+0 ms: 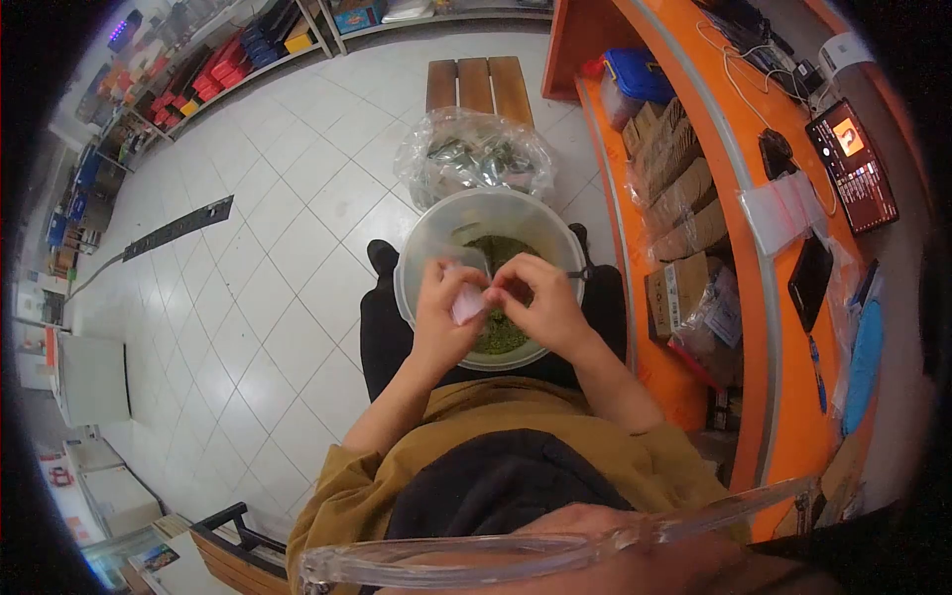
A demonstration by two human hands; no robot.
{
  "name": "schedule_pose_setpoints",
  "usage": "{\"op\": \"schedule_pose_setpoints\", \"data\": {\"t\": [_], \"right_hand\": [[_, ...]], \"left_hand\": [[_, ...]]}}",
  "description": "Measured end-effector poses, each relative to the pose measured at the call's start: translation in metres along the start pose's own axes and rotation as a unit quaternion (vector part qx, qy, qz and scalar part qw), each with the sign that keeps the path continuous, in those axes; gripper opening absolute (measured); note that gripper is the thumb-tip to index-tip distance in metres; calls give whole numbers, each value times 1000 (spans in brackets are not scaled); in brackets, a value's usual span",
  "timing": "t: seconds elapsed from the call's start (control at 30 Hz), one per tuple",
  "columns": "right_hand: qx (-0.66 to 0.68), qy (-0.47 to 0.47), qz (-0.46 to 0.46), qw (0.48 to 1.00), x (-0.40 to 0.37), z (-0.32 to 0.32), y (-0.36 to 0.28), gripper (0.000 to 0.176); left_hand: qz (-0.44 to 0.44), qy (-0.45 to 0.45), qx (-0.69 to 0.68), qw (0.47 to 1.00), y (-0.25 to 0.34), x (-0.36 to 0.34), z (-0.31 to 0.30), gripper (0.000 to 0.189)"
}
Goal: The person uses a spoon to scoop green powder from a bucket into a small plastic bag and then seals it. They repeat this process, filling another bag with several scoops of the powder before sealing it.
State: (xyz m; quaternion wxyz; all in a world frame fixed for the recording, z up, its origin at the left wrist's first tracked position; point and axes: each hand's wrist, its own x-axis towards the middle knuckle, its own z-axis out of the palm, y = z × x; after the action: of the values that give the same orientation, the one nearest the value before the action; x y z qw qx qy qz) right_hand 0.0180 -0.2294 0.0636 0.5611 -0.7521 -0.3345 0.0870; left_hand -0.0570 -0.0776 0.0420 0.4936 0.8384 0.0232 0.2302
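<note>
A translucent white bucket (407,288) stands between my legs, with chopped green material (501,337) inside. Above its opening, my left hand (451,307) is closed on a small pale plastic bag (466,300), part of which looks blurred. My right hand (535,302) is beside it, thumb and fingers pinched at the bag's edge; exactly what lies between those fingertips is too small to make out. Just beyond the bucket, a large clear plastic bag (476,159) with dark green leaves inside rests against a wooden slatted bench.
The wooden bench (474,84) is ahead. At the right, an orange shelf unit (734,149) holds cardboard boxes (679,293), a blue-lidded container (635,79), a phone (811,283) and a screen (853,164). A black strip (178,228) lies on the tiled floor at left.
</note>
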Motion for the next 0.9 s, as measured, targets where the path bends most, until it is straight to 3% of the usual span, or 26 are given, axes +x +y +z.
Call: {"op": "schedule_pose_setpoints", "data": {"t": [0.27,0.37,0.47,0.57,0.67,0.77,0.87,0.9], "right_hand": [[18,-49,8,999,-4,1,11,12],[36,-70,11,997,-3,1,14,7],[-19,-62,-52,997,-3,6,9,9],[-164,8,-69,984,-2,11,7,9],[-199,57,-54,977,3,14,14,9],[-241,75,-99,963,3,17,8,10],[-258,47,-245,934,2,16,20,25],[-264,48,-213,940,0,17,18,30]], "left_hand": [[-5,-73,54,996,3,1,-12,20],[53,-70,102,991,2,2,-16,22],[101,-66,190,974,9,3,-18,20],[95,4,272,957,11,-2,-13,15],[43,48,255,965,8,3,-15,15],[-4,37,244,969,5,3,-14,15],[9,-6,208,978,7,1,-14,13],[22,-27,193,981,8,0,-14,12]]}}
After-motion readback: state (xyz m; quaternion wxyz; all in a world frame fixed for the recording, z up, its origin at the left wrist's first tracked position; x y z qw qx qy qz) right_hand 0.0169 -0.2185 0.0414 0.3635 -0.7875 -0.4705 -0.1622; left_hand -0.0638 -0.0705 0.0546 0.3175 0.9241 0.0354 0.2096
